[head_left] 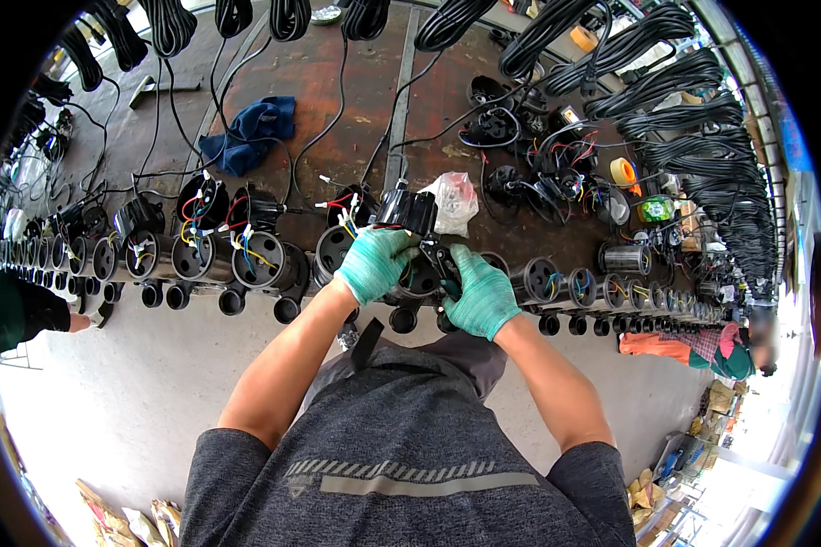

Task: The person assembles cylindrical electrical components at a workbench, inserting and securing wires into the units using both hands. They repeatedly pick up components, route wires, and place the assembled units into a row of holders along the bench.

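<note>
Both hands wear green knit gloves and meet over the row of black motor housings at the bench's near edge. My right hand point(484, 294) is closed round a black hand tool that looks like pliers point(440, 262), its head pointing away from me. My left hand point(375, 264) is closed just left of the tool's head, its fingertips pinching something small that I cannot make out. Directly beyond my fingers lies a black cylindrical cap point(409, 210) with a cord at its far end. Under and between the hands an open round housing point(420, 276) is partly hidden.
Capped housings point(266, 259) with coloured wires line the near edge on both sides. Coiled black cables point(643, 44) hang along the far side. A blue cloth point(254, 133), a crumpled clear bag point(453, 202) and yellow tape point(623, 171) lie on the bench. Other people stand far left and right.
</note>
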The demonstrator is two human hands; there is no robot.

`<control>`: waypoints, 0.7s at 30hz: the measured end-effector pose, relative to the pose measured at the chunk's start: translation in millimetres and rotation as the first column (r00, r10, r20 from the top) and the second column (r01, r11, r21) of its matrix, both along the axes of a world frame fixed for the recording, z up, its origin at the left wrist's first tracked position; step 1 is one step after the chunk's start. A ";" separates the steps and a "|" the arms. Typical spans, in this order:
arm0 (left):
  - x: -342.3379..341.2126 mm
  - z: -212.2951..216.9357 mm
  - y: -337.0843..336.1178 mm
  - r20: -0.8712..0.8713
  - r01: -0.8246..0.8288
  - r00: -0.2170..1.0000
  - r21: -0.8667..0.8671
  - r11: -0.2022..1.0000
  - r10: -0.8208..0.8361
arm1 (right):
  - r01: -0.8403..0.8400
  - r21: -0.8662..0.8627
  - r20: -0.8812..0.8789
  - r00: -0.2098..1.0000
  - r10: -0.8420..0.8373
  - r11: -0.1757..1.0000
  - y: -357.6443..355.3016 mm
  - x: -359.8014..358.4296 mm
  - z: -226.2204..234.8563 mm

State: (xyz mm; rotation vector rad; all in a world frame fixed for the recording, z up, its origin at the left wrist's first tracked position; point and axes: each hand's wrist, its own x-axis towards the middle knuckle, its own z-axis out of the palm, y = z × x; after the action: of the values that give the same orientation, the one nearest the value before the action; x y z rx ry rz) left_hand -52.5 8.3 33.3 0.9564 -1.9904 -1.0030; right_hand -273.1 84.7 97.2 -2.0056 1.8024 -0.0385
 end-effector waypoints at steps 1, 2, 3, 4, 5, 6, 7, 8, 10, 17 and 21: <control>-0.1 -0.9 -0.4 0.013 -0.001 1.000 -0.016 1.000 0.001 | -0.013 0.017 -0.018 1.000 0.013 1.000 -3.3 -0.6 1.5; 0.1 -1.7 0.3 0.028 -0.002 1.000 -0.030 1.000 0.003 | -0.026 0.036 -0.034 0.999 0.027 0.999 -6.3 -0.3 4.0; -0.2 -2.1 1.1 0.026 -0.005 1.000 -0.015 1.000 0.006 | -0.038 0.054 -0.050 0.998 0.041 0.998 -7.4 -0.2 5.7; -1.0 -2.4 2.0 0.024 -0.007 1.000 -0.001 1.000 0.007 | -0.024 0.063 -0.047 0.999 0.027 0.998 -6.9 -0.1 5.8; -1.3 -1.8 2.1 0.024 -0.010 1.000 0.011 1.000 0.010 | -0.012 0.069 -0.041 0.999 0.015 0.998 -7.1 0.5 5.2; -2.0 -0.6 2.3 0.014 -0.019 1.000 0.027 0.999 0.019 | 0.002 0.076 -0.036 0.999 0.001 0.997 -7.0 0.6 5.4; -3.3 0.8 2.7 0.004 -0.026 1.000 0.043 0.999 0.026 | -0.021 0.043 -0.045 0.999 0.023 0.999 -6.0 0.3 7.4; -5.3 2.5 1.8 -0.008 -0.031 0.999 0.056 0.998 0.032 | -0.043 0.007 -0.057 0.997 0.043 0.999 -5.1 -0.8 11.0; -5.3 0.8 1.2 -0.010 -0.030 0.999 0.022 0.999 0.031 | -0.082 -0.044 0.019 0.996 0.083 0.996 -3.8 -6.1 13.5; -6.9 1.1 2.8 0.015 -0.079 0.997 0.011 0.997 0.079 | 0.036 -0.177 -0.203 0.976 -0.072 0.983 12.2 -41.0 55.7; -9.3 11.0 4.3 0.014 -0.049 0.999 0.017 0.999 0.049 | 0.240 -0.217 -0.335 0.892 -0.303 0.946 22.3 -108.8 23.4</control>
State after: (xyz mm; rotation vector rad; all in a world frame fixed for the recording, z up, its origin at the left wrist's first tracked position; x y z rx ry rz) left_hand -61.8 12.6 44.3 1.0192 -1.9632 -0.9910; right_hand -381.9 107.1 120.6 -1.9518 2.3838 0.1058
